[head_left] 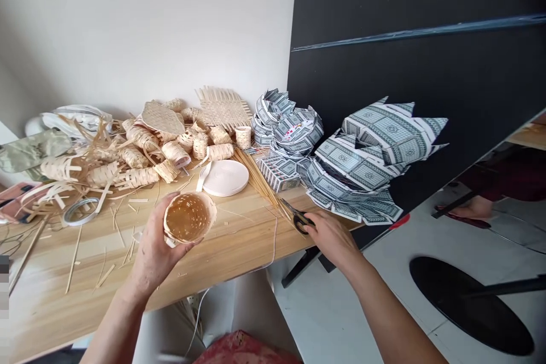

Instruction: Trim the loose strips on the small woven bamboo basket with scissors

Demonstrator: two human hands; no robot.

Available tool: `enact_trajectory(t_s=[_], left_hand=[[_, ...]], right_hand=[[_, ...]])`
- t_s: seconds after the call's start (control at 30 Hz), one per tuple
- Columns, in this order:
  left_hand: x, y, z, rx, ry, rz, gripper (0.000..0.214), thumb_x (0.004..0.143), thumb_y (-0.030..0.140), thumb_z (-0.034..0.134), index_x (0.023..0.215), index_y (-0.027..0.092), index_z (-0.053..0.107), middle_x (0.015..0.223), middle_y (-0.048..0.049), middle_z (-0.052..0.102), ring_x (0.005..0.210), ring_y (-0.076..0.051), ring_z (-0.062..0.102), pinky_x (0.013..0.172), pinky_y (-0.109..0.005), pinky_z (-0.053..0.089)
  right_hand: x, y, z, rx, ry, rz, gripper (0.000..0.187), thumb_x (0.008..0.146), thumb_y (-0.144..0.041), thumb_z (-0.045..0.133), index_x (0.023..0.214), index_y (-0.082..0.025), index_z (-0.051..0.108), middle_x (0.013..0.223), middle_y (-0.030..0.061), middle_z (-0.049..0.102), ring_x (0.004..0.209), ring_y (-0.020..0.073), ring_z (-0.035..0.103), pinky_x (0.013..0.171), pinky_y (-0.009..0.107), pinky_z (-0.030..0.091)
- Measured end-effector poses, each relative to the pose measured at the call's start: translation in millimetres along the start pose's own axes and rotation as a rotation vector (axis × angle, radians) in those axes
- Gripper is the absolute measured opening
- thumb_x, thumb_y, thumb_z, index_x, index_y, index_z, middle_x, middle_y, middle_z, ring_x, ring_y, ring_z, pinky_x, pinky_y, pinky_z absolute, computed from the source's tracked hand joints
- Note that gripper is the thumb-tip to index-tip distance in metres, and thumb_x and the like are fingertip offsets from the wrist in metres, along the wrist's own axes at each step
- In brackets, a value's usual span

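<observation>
- Since thin strips are woven together, the small basket (190,218) is probably light and crushable;
- it is held above the table (239,250) by the left hand (154,239), curled round its side (best cupped there gently);
- the scissors (297,218) are touched at the handles by the right hand (331,237); whether they are gripped cannot be told.

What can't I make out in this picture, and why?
Head view:
- Round tan woven basket: underside hidden by its own walls.
- Black-handled metal scissors: right hand covers part of the handles.
- Round black floor base: post cut off by the right edge.
</observation>
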State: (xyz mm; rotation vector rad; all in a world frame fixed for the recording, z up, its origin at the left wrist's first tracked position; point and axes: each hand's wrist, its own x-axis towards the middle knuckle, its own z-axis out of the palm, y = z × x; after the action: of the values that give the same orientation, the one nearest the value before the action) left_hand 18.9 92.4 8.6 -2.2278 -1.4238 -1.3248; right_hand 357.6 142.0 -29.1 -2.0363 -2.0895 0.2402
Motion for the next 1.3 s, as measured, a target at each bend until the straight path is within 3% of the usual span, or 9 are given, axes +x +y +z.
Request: enact_trajectory(t_s=[0.23, 0.4, 0.57, 0.63, 0.7, 0.77, 0.83, 1.03, 1.3], left_hand=[[11, 14, -0.4, -0.004, -0.082, 0.117, 0.068, 0.078, 0.03, 0.063, 0.135, 0.021, 0.027, 0.127, -0.0156, 0.048, 0.121, -0.029, 0.047, 0.098, -0.045, 0.045], [11, 13, -5.6, 0.015, -0.093, 0.118, 0.067, 0.079, 0.027, 0.061, 0.135, 0.02, 0.026, 0.128, -0.017, 0.048, 0.121, -0.03, 0.046, 0.098, -0.046, 0.044], [5, 4, -9.5, 0.022, -0.076, 0.079, 0.069, 0.076, 0.027, 0.065, 0.134, 0.019, 0.028, 0.128, -0.0177, 0.047, 0.121, -0.03, 0.047, 0.097, -0.046, 0.045], [3, 2, -10.4, 0.013, -0.07, 0.066, 0.07, 0.076, 0.026, 0.066, 0.134, 0.019, 0.028, 0.128, -0.0179, 0.047, 0.121, -0.029, 0.047, 0.097, -0.046, 0.046], [3, 2, -10.7, 0.004, -0.074, 0.074, 0.069, 0.076, 0.026, 0.066, 0.134, 0.019, 0.028, 0.127, -0.0178, 0.048, 0.12, -0.029, 0.048, 0.096, -0.046, 0.046], [4, 2, -10.5, -0.012, -0.085, 0.111, 0.067, 0.077, 0.025, 0.064, 0.134, 0.02, 0.028, 0.125, -0.0177, 0.05, 0.119, -0.029, 0.049, 0.095, -0.046, 0.046], [6, 1, -10.2, -0.036, -0.097, 0.172, 0.065, 0.078, 0.024, 0.063, 0.133, 0.02, 0.029, 0.125, -0.0182, 0.05, 0.12, -0.029, 0.047, 0.096, -0.048, 0.045], [10, -8, -14.6, -0.088, -0.108, 0.283, 0.071, 0.075, 0.021, 0.066, 0.135, 0.02, 0.027, 0.127, -0.0194, 0.047, 0.124, -0.031, 0.042, 0.1, -0.053, 0.04], [13, -16, -22.9, -0.048, -0.136, 0.314, 0.079, 0.074, 0.021, 0.068, 0.138, 0.024, 0.023, 0.13, -0.0185, 0.043, 0.125, -0.031, 0.04, 0.102, -0.057, 0.035]], right_hand=[[10, 2, 8, -0.106, -0.114, 0.109, 0.02, 0.084, -0.022, 0.048, 0.097, -0.015, 0.061, 0.096, 0.0143, 0.065, 0.088, 0.0278, 0.061, 0.063, 0.031, 0.038], [25, 1, 3, -0.115, -0.162, 0.14, 0.024, 0.079, -0.02, 0.051, 0.097, -0.009, 0.062, 0.092, 0.0204, 0.066, 0.091, 0.0331, 0.061, 0.068, 0.035, 0.039], [17, 0, -3, -0.044, -0.166, 0.104, 0.026, 0.078, -0.017, 0.049, 0.098, -0.013, 0.065, 0.09, 0.0149, 0.068, 0.086, 0.0293, 0.062, 0.067, 0.034, 0.042], [1, -4, -7, 0.203, -0.149, 0.065, 0.03, 0.078, -0.024, 0.052, 0.104, -0.017, 0.064, 0.089, 0.0105, 0.067, 0.079, 0.0246, 0.062, 0.064, 0.032, 0.044], [-18, -12, -11, 0.672, -0.161, 0.019, 0.042, 0.074, -0.034, 0.059, 0.113, -0.021, 0.061, 0.086, 0.0074, 0.066, 0.072, 0.0209, 0.06, 0.058, 0.029, 0.046], [-35, -24, -19, 1.141, -0.225, -0.012, 0.055, 0.066, -0.044, 0.068, 0.116, -0.022, 0.06, 0.083, 0.0068, 0.063, 0.066, 0.018, 0.057, 0.053, 0.027, 0.044], [-46, -39, -27, 1.384, -0.324, -0.054, 0.061, 0.061, -0.051, 0.073, 0.113, -0.022, 0.062, 0.081, 0.0063, 0.059, 0.064, 0.015, 0.053, 0.046, 0.022, 0.039], [-40, -63, -31, 1.448, -0.617, -0.136, 0.049, 0.063, -0.05, 0.073, 0.096, -0.014, 0.066, 0.059, 0.002, 0.049, 0.06, 0.0127, 0.049, 0.038, 0.015, 0.019], [-42, -71, -27, 1.44, -0.925, -0.272, 0.055, 0.064, -0.054, 0.072, 0.098, -0.011, 0.064, 0.072, 0.0059, 0.056, 0.056, 0.0104, 0.055, 0.038, 0.016, 0.017]])
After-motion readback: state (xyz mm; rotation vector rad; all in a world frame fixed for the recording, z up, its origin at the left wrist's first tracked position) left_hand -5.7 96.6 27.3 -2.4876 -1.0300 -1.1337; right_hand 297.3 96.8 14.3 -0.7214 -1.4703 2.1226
